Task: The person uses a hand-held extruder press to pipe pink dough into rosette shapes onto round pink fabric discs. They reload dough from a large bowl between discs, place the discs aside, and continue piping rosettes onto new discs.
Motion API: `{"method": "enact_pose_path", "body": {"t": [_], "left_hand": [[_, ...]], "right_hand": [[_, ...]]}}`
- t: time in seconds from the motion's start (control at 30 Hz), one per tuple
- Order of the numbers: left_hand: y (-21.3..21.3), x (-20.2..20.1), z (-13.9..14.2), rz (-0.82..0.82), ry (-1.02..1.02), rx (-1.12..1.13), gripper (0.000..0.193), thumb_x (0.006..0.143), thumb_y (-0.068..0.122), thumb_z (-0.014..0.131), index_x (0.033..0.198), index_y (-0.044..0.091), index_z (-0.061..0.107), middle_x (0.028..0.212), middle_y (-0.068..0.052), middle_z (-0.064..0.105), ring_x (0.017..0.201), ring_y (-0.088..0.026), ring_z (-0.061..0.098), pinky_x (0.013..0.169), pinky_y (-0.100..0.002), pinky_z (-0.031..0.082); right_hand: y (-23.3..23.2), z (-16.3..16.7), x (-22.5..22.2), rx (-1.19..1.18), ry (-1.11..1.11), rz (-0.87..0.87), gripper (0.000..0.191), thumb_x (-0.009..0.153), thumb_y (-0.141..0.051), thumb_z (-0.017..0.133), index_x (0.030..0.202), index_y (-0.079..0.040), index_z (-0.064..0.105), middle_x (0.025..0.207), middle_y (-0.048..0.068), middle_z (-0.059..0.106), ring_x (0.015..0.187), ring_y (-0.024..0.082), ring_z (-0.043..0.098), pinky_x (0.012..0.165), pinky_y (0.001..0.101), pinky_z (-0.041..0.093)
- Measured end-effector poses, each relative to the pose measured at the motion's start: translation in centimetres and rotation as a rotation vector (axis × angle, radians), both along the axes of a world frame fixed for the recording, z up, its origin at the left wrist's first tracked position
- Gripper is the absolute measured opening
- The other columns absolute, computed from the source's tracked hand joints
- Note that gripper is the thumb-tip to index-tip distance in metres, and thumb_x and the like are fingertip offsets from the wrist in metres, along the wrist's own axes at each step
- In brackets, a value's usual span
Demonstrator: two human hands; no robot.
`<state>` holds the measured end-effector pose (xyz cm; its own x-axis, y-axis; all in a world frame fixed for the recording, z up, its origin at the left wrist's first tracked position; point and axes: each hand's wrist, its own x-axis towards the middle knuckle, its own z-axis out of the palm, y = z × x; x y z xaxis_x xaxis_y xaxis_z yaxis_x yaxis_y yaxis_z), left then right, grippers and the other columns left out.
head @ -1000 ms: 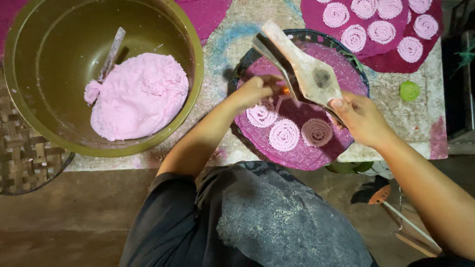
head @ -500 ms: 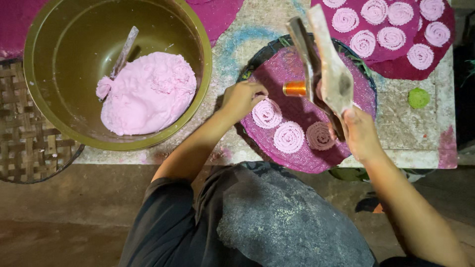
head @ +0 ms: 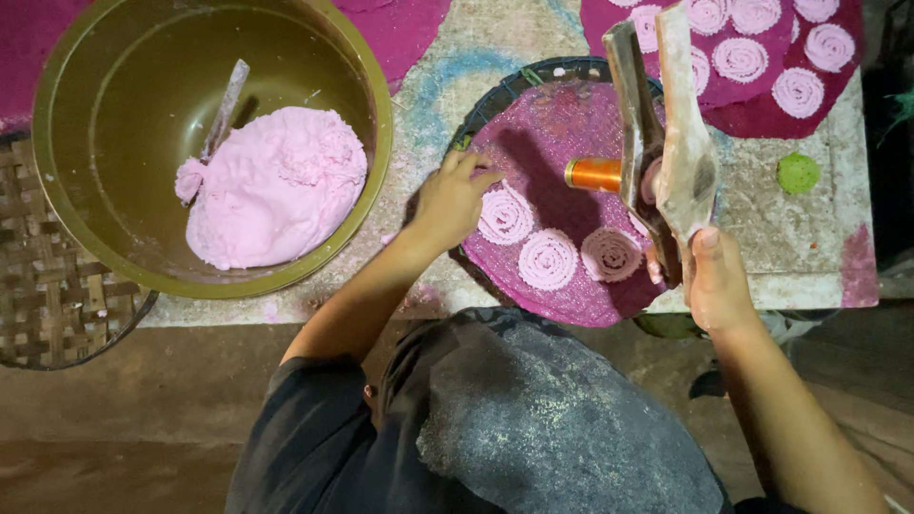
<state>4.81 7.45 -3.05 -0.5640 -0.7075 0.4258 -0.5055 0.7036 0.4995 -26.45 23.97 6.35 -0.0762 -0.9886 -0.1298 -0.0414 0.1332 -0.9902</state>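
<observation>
Currently, press: wooden press (head: 666, 143) with copper barrel (head: 592, 174) is hovering above the purple mat (head: 552, 133).
Right hand (head: 716, 281): clamping the press handles.
Left hand (head: 452, 200): fingers loosely spread, touching a pink spiral (head: 505, 217).
Surroundings: bowl (head: 371, 143) is holding pink dough (head: 271, 186).

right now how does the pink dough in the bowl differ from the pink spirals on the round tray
The dough in the bowl is one big smooth lump; the spirals on the round tray are three small flat coils of thin strands. The lump sits in a deep olive bowl with a stick beside it; the coils lie apart on a magenta mat. The left hand touches a coil, not the lump. Both are the same pale pink.
</observation>
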Motion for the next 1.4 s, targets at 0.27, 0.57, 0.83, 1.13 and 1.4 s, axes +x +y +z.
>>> {"method": "enact_pose_path", "body": {"t": [0.27, 0.57, 0.83, 1.13, 1.4], "left_hand": [[-0.4, -0.1, 0.2, 0.099, 0.077, 0.104, 0.031, 0.078, -0.002, 0.061, 0.104, 0.011, 0.072, 0.121, -0.008, 0.062, 0.118, -0.032, 0.054, 0.101, -0.043, 0.049], [-1.0, -1.3, -0.5, 0.105, -0.018, 0.099, 0.016, 0.084, 0.001, 0.063, 0.090, 0.013, 0.072, 0.122, -0.004, 0.064, 0.126, -0.028, 0.055, 0.107, -0.043, 0.045], [-0.4, -1.2, -0.7, -0.008, -0.017, 0.062, 0.040, 0.076, -0.001, 0.063, 0.106, 0.019, 0.079, 0.122, -0.008, 0.064, 0.125, -0.033, 0.052, 0.103, -0.046, 0.043], [-2.5, -5.3, 2.9, -0.323, 0.703, 0.699, 0.054, 0.101, 0.032, 0.059, 0.151, 0.010, 0.052, 0.151, -0.013, 0.056, 0.145, -0.031, 0.047, 0.125, -0.048, 0.030], [-5.3, -16.2, 4.6, -0.989, 1.883, 1.464, 0.055, 0.108, 0.064, 0.035, 0.090, 0.013, 0.048, 0.082, 0.001, 0.045, 0.081, -0.017, 0.050, 0.097, -0.040, 0.047]], "right_hand": [[1.0, 0.1, -1.1, 0.007, 0.029, -0.034, 0.094, 0.094, -0.082, 0.047, 0.131, 0.004, 0.056, 0.090, 0.009, 0.059, 0.076, 0.017, 0.054, 0.066, 0.0316, 0.043], [1.0, 0.6, -1.5, -0.011, 0.051, -0.033, 0.095, 0.092, -0.084, 0.045, 0.133, 0.001, 0.058, 0.087, 0.009, 0.060, 0.073, 0.017, 0.054, 0.063, 0.0305, 0.042], [1.0, -0.4, -2.7, 0.036, 0.025, -0.048, 0.091, 0.093, -0.083, 0.047, 0.125, 0.002, 0.058, 0.087, 0.009, 0.060, 0.074, 0.017, 0.056, 0.065, 0.0317, 0.044], [-0.6, -1.2, -5.2, 0.208, 0.085, 0.092, 0.079, 0.096, -0.076, 0.045, 0.098, 0.000, 0.066, 0.081, 0.008, 0.064, 0.070, 0.017, 0.059, 0.063, 0.0320, 0.046], [-4.1, 2.7, -6.8, 0.487, 0.541, 0.243, 0.075, 0.100, -0.067, 0.035, 0.080, -0.003, 0.070, 0.064, 0.006, 0.064, 0.057, 0.017, 0.061, 0.054, 0.0339, 0.049]]}}
